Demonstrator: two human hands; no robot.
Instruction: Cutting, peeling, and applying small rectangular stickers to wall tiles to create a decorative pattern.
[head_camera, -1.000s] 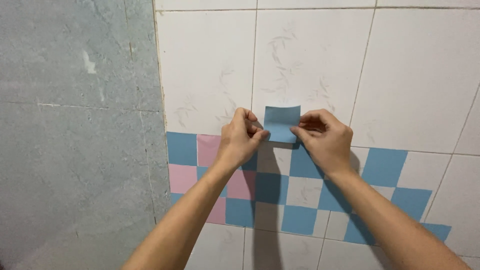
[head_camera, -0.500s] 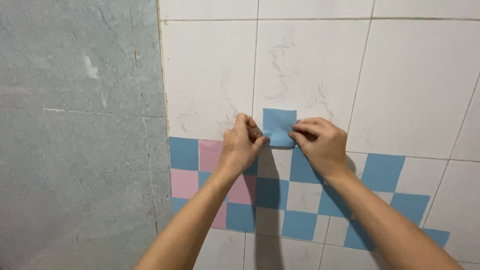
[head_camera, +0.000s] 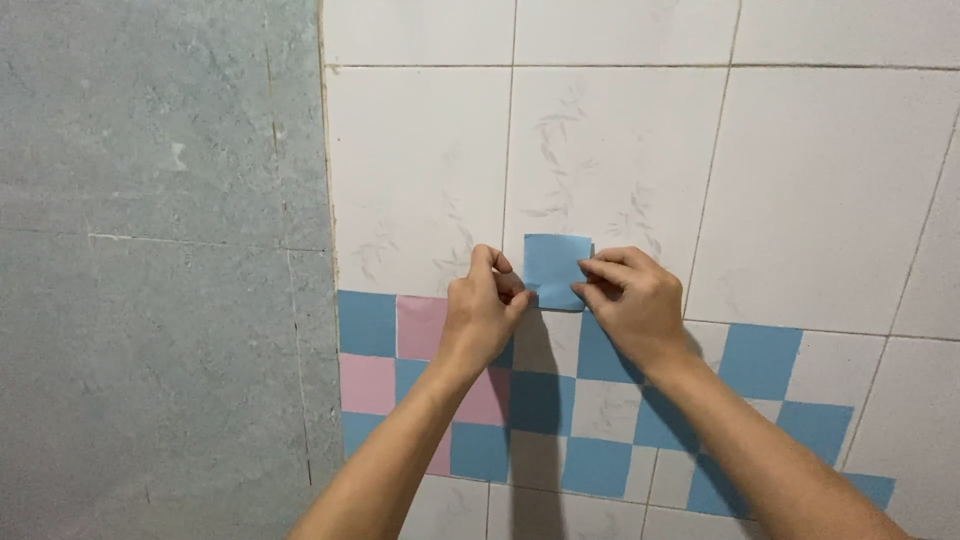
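A small blue paper square (head_camera: 556, 268) is held against the white tiled wall (head_camera: 620, 150), just above a checker pattern of blue and pink squares (head_camera: 420, 330) stuck on the tiles. My left hand (head_camera: 482, 312) pinches the square's lower left edge with thumb and fingers. My right hand (head_camera: 630, 300) pinches its right edge. Both forearms reach up from the bottom of the view.
A grey concrete wall (head_camera: 160, 280) fills the left side and meets the tiles at a vertical edge. More blue squares (head_camera: 760, 360) run down to the right in a stepped row. The hands cast shadows on the pattern below.
The view has shifted a little, so hands and paper sit lower in it. The blue square now lies flatter against the wall. The grip of both hands is unchanged.
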